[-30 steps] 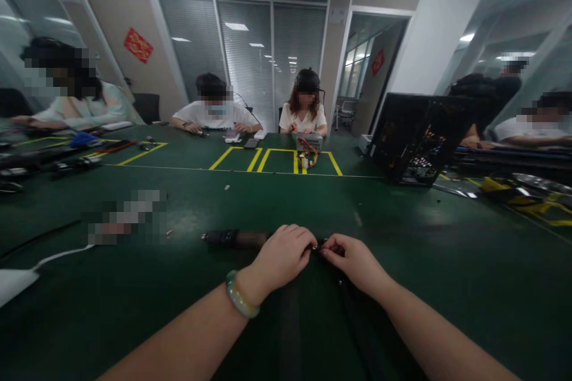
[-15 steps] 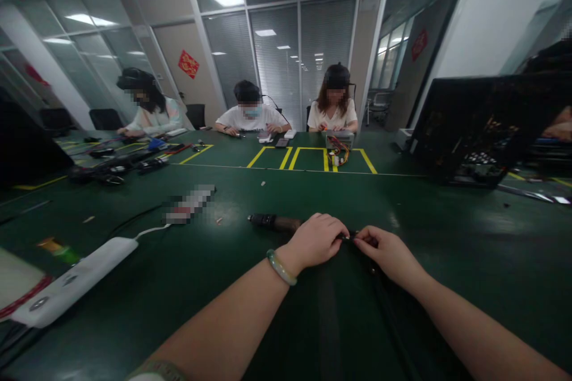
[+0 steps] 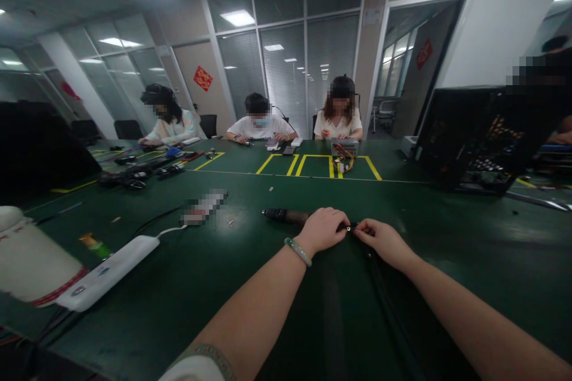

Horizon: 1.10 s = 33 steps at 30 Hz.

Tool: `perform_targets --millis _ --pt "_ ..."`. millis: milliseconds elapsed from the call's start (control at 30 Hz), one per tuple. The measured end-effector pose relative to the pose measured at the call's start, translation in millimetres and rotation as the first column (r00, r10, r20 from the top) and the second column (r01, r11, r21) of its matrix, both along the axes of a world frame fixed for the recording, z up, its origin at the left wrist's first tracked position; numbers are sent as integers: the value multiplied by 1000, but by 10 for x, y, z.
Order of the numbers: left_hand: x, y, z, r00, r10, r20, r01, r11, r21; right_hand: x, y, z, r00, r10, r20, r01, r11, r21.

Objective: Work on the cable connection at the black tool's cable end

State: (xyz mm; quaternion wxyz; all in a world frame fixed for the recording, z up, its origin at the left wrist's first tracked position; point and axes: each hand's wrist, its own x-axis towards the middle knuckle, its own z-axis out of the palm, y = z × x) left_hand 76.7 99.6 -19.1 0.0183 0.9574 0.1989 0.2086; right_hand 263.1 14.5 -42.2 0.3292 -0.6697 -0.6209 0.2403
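A dark electric screwdriver (image 3: 295,216) lies sideways on the green table, its black ribbed nose pointing left. My left hand (image 3: 325,227), with a green bangle at the wrist, is closed around its rear end. Beside the left thumb a small shiny metal bit shows at that end. My right hand (image 3: 379,239) pinches a thin black piece close to the left fingertips, and most of it is hidden by the fingers. Below the right hand a black cable (image 3: 393,321) runs down the table towards me.
A white power strip (image 3: 111,271) and a cream container (image 3: 36,259) stand at left. Black cables (image 3: 129,175) lie beyond them. A black computer case (image 3: 473,137) stands at right. Three people sit across the table; another person is partly visible at far right.
The view has tilted up and turned slightly left, so everything sits a little further right. Both hands keep nearly the same hold and position on the table.
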Motion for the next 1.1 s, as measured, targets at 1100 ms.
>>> perform_targets --millis 1100 --pt "92 88 -35 998 54 27 -54 999 -3 104 190 45 1000 10 -5 -10 1000 7"
